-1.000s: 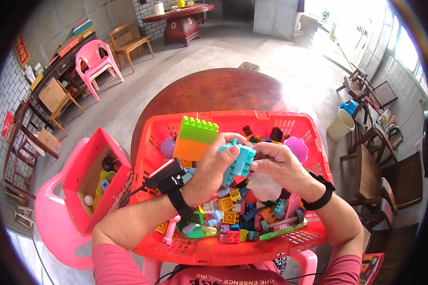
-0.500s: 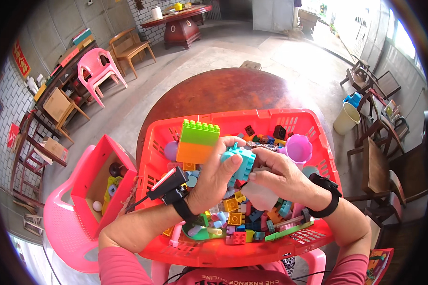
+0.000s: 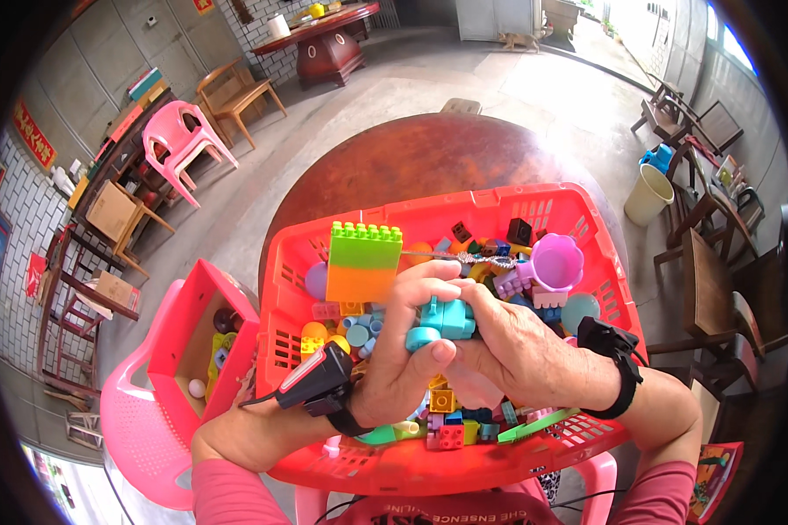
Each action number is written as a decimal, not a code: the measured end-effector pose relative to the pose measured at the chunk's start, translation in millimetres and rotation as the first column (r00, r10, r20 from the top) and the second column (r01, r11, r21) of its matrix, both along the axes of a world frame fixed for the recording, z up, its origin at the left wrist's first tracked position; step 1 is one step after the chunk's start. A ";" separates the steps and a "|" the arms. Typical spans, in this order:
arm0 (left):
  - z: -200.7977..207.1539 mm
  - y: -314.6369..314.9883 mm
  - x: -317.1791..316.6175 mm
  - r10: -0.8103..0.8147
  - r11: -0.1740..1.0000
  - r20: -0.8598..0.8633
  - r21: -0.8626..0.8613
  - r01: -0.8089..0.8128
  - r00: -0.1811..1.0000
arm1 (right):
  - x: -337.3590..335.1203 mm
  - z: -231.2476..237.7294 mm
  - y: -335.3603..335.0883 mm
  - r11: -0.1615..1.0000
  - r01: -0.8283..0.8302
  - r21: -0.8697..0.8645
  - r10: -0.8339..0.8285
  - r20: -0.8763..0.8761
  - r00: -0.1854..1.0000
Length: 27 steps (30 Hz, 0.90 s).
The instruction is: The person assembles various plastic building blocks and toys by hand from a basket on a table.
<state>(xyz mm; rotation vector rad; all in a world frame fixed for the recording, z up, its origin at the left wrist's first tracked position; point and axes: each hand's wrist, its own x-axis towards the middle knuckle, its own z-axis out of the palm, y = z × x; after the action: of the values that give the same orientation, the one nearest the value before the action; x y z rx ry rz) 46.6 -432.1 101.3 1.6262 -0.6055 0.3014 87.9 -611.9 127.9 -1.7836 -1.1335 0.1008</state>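
Observation:
Above a red basket of toy bricks, both my hands close round a turquoise toy block with studs and a round end. My left hand grips it from the left, thumb below the round end. On the block's other side, my right hand presses with curled fingers. A pale, thin, cloth-like piece hangs beneath my right hand, partly hidden by it. Just beyond my left hand stands a stack of green and orange bricks. A purple scalloped cup lies to the right.
The basket rests on a round brown table. At the left, a pink chair bears a red box with toys inside. A cream bin and wooden chairs stand at the right. A cat is near the far doorway.
The turquoise block has turned, bringing its round end toward my left thumb. My right hand has moved closer over it, and the pale piece now sits lower beneath that hand.

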 end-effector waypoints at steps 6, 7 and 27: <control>-0.2 -3.2 1.4 0.000 0.999 -0.015 -0.034 -0.001 1.000 | 0.6 -4.1 3.3 0.996 0.058 0.066 -0.064 0.085 0.994; 0.1 -4.4 1.4 0.004 0.999 -0.022 -0.035 -0.005 1.000 | 1.3 -4.7 1.7 0.996 0.072 0.042 -0.076 0.102 0.992; -7.6 35.2 55.6 0.047 0.999 -0.116 0.023 -0.045 0.992 | 46.7 -20.3 -6.0 0.983 0.155 0.094 -0.133 -0.206 0.970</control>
<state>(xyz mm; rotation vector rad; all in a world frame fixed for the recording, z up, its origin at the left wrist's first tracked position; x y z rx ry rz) 102.1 -396.9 93.7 1.6667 -0.4846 0.2329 134.6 -617.9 107.6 -1.7112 -0.8485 0.1243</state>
